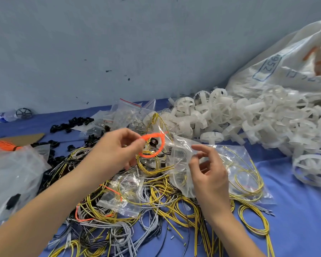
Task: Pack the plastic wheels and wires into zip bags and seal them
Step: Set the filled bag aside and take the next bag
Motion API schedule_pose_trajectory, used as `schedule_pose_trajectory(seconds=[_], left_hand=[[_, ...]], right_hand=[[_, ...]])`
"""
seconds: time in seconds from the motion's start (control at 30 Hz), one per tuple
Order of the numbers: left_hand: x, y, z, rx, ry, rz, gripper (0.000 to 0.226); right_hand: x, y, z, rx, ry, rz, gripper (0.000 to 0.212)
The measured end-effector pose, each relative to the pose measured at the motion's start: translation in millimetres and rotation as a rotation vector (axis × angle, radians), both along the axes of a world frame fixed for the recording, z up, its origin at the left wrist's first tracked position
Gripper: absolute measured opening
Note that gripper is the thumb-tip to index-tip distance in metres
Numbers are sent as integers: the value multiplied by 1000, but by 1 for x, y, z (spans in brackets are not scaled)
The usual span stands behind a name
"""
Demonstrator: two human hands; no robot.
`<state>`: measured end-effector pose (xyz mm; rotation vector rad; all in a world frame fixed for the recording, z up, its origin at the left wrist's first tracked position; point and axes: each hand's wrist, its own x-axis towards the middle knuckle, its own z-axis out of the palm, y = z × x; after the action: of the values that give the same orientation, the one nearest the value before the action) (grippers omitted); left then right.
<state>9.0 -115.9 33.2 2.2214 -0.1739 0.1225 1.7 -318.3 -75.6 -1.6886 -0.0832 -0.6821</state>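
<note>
My left hand [119, 145] pinches an orange wire [153, 146] coiled into a small loop, held above the wire pile. My right hand [208, 169] grips the edge of a clear zip bag [182, 156], held just right of the loop with its mouth toward the orange wire. Loose yellow, grey and black wires [156, 201] lie tangled on the blue table below both hands. A heap of white plastic wheels [239, 115] stretches across the back right.
A large white sack [285, 67] lies at the far right behind the wheels. More zip bags [126, 112] and small black parts [72, 123] sit at the back. An orange wire bundle [4, 145] and a bulky plastic bag [13, 173] lie left. A blue wall stands behind.
</note>
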Motion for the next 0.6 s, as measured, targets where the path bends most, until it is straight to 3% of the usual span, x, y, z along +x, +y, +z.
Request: schedule_pose_trajectory(seconds=[0.17, 0.33, 0.47, 0.53, 0.6], left_hand=[[2, -34, -22, 68, 159, -115, 8], [19, -68, -40, -86, 258, -180, 12], [28, -93, -45, -473, 582, -236, 29], [31, -103, -48, -623, 734, -286, 22], [30, -115, -45, -766, 769, -219, 25]], right_hand=[[-7, 8, 0, -232, -152, -113, 24], [-12, 14, -1, -369, -244, -141, 20], [-12, 11, 3, -310, -236, -161, 22], [-13, 10, 5, -277, -225, -139, 25], [-14, 11, 6, -273, -230, -120, 26]])
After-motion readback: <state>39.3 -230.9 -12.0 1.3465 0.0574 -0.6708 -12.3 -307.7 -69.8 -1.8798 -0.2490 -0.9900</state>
